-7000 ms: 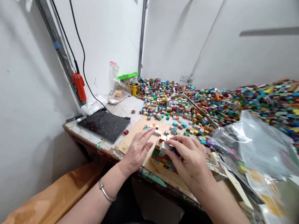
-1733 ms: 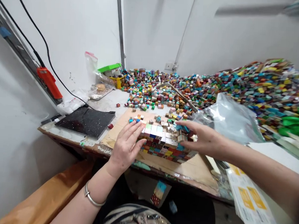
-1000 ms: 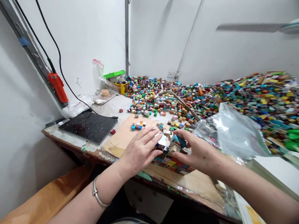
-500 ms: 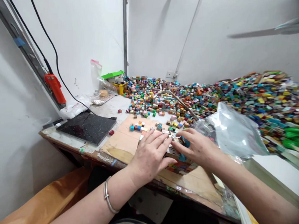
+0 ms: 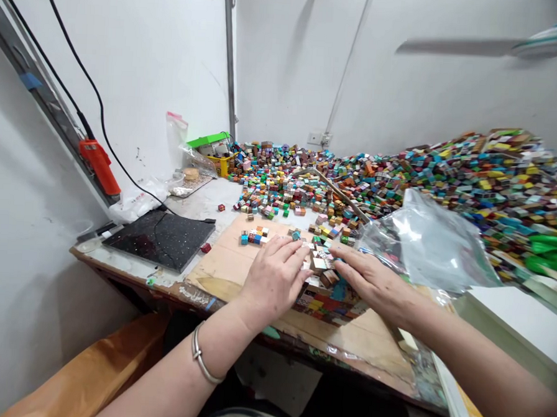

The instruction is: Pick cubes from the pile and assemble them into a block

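Observation:
Between my two hands stands a box with a colourful patchwork-patterned side (image 5: 324, 305). Small blocks with coloured faces (image 5: 320, 264) lie loosely at its top. My left hand (image 5: 272, 276) rests over the box's left part, palm down, fingers stretched out and grasping nothing visible. At the right side my right hand (image 5: 372, 277) is open, its straight fingers beside the blocks at the top. The fingers hide part of the box. A short row of small blocks (image 5: 257, 237) sits on the wooden board (image 5: 229, 256) behind my left hand.
A large heap of small coloured blocks (image 5: 448, 174) covers the back and right. A clear plastic bag (image 5: 440, 242) and white box (image 5: 519, 327) stand right. At left lie a black speckled slab (image 5: 160, 236) and a hanging orange power tool (image 5: 98, 167). A fan blade (image 5: 455, 46) blurs above.
My hands have moved apart: the left slid slightly left, the right a little to the right with its fingers straightened. More blocks and the box's patterned side now show between them.

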Tool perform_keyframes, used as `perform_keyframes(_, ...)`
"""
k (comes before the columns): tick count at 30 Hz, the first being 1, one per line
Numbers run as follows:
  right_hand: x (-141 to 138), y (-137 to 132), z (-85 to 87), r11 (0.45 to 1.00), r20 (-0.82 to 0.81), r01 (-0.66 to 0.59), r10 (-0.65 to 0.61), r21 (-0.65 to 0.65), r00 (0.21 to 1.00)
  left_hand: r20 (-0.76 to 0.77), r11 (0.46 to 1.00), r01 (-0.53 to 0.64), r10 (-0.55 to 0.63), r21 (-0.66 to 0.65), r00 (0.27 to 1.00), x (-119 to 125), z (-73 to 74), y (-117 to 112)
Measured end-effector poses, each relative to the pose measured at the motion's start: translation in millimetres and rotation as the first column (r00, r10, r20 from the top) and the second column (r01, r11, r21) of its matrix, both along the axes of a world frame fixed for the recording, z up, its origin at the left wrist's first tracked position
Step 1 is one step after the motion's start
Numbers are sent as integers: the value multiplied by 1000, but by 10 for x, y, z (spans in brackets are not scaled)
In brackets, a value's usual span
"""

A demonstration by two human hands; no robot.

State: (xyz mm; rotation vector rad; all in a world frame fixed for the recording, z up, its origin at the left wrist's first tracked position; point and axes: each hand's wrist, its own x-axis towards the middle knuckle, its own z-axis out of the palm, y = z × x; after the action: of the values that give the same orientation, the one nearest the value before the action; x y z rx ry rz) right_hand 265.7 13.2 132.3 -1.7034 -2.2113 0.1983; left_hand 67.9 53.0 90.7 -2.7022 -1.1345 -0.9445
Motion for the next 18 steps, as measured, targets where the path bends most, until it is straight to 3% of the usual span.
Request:
perform_keyframes(4,73,-108,27,997,-56,-2,-2,-74,998,-50,999,43,-44,-15,998,-99,39,29)
perform_keyframes(12,78,39,-188,989,-24,-68,72,133,997,-94,999,42,-41,8,995,-119,18,29)
perform_keyframes(18,24,80,-190,981,-42,-60,69,186,997,-113,999,42,-39,28,993,-131,2,47)
